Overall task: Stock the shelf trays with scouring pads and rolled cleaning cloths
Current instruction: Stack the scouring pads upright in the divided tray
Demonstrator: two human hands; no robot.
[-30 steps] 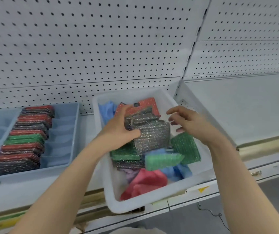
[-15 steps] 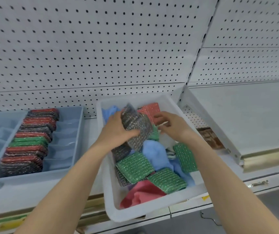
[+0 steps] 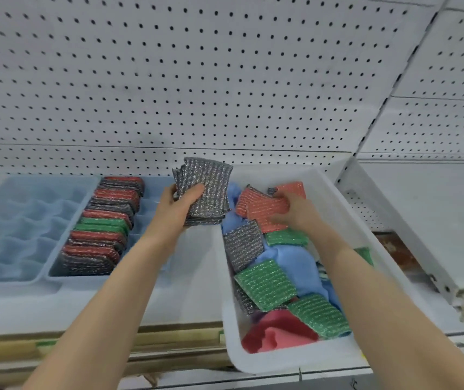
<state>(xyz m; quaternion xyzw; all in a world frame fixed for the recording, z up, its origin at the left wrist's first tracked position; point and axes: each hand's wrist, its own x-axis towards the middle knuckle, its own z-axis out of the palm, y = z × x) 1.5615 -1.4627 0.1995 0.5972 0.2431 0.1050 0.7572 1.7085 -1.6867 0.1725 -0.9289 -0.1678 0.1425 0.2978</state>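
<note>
The left hand (image 3: 180,209), gripping silver pads (image 3: 205,190), has moved out left of the white bin (image 3: 326,192); the right hand (image 3: 292,212) clutches red pads (image 3: 261,206) inside it, among green pads (image 3: 264,285) and cloths (image 3: 290,263). The blue tray (image 3: 152,187) left of the bin holds rowed pads (image 3: 101,229).

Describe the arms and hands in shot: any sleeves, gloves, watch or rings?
Bare throughout. The left hand and right hand wear no gloves; both forearms show no sleeve down to the frame's lower edge. No watch, bracelet or strap at either wrist. Rings: too blurred to judge.
</note>
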